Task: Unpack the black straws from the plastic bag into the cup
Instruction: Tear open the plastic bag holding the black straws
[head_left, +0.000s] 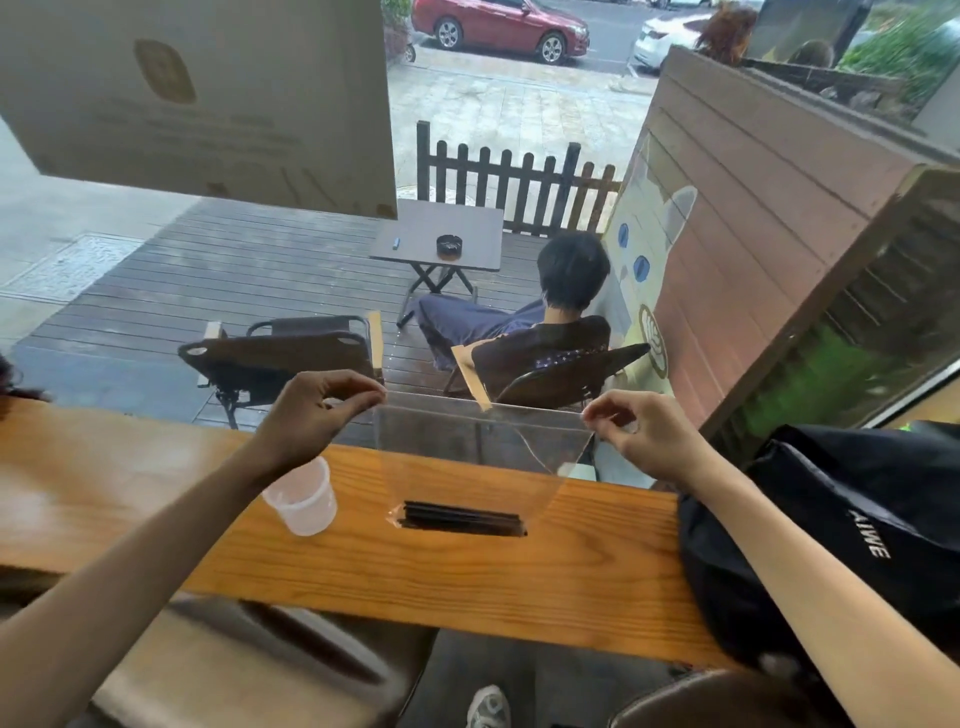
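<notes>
Clear plastic bag (467, 457) held up over wooden counter (467, 566): left hand (317, 410), right hand (639, 431) pinch top corners. Black straws (462, 519) at bottom; cup (304, 496) just left.

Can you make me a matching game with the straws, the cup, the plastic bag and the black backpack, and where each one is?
Things:
1. straws
2. cup
3. plastic bag
4. black backpack

Places:
A. on the right end of the wooden counter
B. held up by its top corners in both hands
C. lying at the bottom of the bag
D. standing on the counter under the left wrist

Pairs: 1-C, 2-D, 3-B, 4-A
</notes>
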